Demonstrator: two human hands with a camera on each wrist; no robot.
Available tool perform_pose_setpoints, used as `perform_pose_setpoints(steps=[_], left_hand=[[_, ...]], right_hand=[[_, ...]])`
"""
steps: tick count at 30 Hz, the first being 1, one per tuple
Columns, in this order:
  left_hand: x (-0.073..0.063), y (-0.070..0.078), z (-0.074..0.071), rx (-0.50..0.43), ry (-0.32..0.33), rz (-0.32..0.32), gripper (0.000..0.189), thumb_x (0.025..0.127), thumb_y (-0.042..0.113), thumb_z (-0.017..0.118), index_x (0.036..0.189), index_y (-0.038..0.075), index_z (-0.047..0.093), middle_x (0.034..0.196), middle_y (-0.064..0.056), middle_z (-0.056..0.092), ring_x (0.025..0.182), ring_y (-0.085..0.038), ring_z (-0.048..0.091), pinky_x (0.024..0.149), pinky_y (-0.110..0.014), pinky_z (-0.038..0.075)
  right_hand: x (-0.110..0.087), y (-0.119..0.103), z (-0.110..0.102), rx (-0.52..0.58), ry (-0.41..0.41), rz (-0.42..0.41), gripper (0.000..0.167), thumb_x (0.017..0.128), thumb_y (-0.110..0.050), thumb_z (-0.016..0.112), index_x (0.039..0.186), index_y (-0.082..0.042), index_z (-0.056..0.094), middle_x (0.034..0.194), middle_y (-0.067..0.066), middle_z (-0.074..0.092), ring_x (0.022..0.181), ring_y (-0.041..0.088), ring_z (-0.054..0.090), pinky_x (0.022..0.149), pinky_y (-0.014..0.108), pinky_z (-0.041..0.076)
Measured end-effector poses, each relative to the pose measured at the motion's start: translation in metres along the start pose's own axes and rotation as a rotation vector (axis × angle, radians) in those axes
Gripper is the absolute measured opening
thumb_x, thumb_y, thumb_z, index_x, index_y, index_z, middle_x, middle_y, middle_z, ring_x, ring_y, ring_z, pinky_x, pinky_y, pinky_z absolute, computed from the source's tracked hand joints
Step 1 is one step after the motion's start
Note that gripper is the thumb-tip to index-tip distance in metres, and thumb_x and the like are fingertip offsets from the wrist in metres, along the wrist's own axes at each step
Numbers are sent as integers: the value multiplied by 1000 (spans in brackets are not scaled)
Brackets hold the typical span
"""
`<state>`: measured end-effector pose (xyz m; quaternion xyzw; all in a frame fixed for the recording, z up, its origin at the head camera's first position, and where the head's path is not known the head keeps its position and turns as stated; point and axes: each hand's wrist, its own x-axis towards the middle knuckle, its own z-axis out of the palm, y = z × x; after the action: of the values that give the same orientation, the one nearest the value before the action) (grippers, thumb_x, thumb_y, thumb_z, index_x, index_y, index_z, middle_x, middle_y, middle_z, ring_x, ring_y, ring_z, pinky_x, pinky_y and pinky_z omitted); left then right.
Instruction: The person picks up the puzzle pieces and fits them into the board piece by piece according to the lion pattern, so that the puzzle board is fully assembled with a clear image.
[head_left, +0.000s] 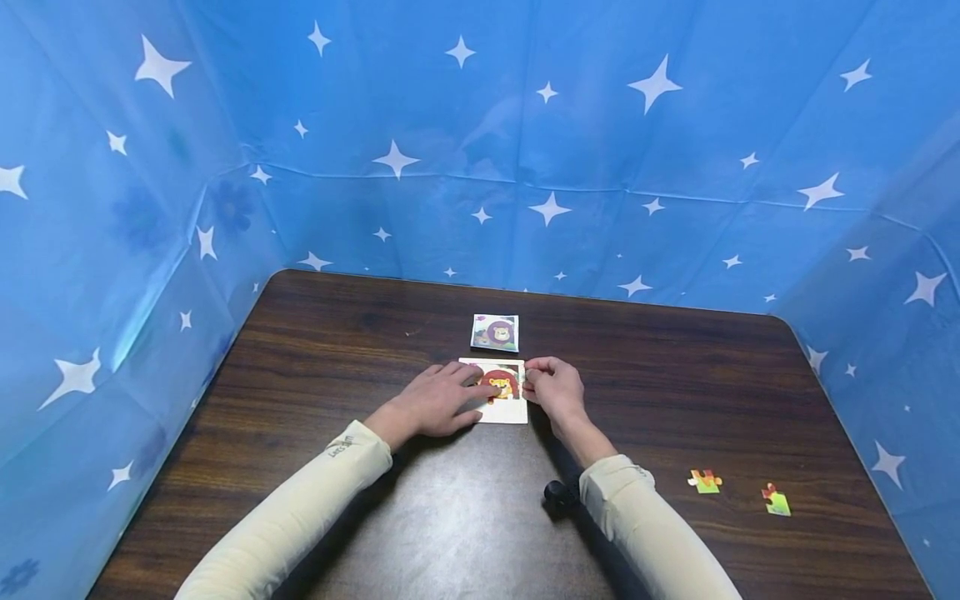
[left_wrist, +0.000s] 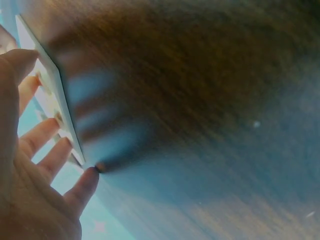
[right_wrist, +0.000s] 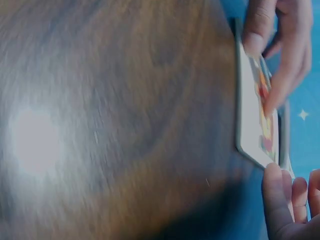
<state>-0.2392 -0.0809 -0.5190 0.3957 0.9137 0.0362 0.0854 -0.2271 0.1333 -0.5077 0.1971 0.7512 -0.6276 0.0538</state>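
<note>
A white-framed jigsaw board (head_left: 510,414) lies on the table, its upper part filled with a lion picture and its lower part white. My left hand (head_left: 442,400) reaches over the board's left side with its fingers spread; one fingertip touches the lion picture. In the left wrist view that hand's fingers (left_wrist: 75,192) look fairly straight along the board (left_wrist: 64,107). My right hand (head_left: 557,390) pinches the right edge of the board, thumb at the near side and fingers curled. The right wrist view has that thumb (right_wrist: 273,192) right at the board's corner.
A lion picture card (head_left: 495,332) lies just behind the board. Two loose puzzle pieces, one red, yellow and green (head_left: 705,481) and one mostly green (head_left: 776,500), lie at the front right. A black round thing (head_left: 557,493) is beside the right sleeve. Blue star-patterned curtains (head_left: 517,150) surround the table.
</note>
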Motion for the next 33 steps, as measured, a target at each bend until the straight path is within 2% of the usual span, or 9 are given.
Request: perform_pose_setpoints(steps=[7,15,24,33], left_hand=[[1,2,-2,-16,-6,1,51,102,45,55,151,34,47,154,-7,47,144,-31,41,115,-55,38],[1,2,-5,-20,-27,-16,51,102,45,56,151,37,47,155,-7,46,144,-29,41,114,-55,39],[3,1,-5,-36,-30,-11,51,102,45,55,151,37,47,156,-7,45,144,-30,40,115,-54,38],[2,2,-7,-50,-11,5,50,102,43,56,150,33,49,155,-10,46,144,-32,41,113,-56,39]], right_hand=[[2,-8,-33,27,-32,57,27,102,-7,54,124,2,64,115,18,61,86,17,66,79,38,63],[2,-14,-95,40,-77,79,35,107,-14,48,139,1,54,129,17,55,88,13,65,78,29,62],[-9,-8,-155,-39,-107,100,39,110,-23,44,143,-3,48,133,13,53,95,12,66,84,30,61],[-25,7,-187,-63,-130,145,45,110,-25,42,148,-2,43,136,14,50,96,11,65,85,32,61]])
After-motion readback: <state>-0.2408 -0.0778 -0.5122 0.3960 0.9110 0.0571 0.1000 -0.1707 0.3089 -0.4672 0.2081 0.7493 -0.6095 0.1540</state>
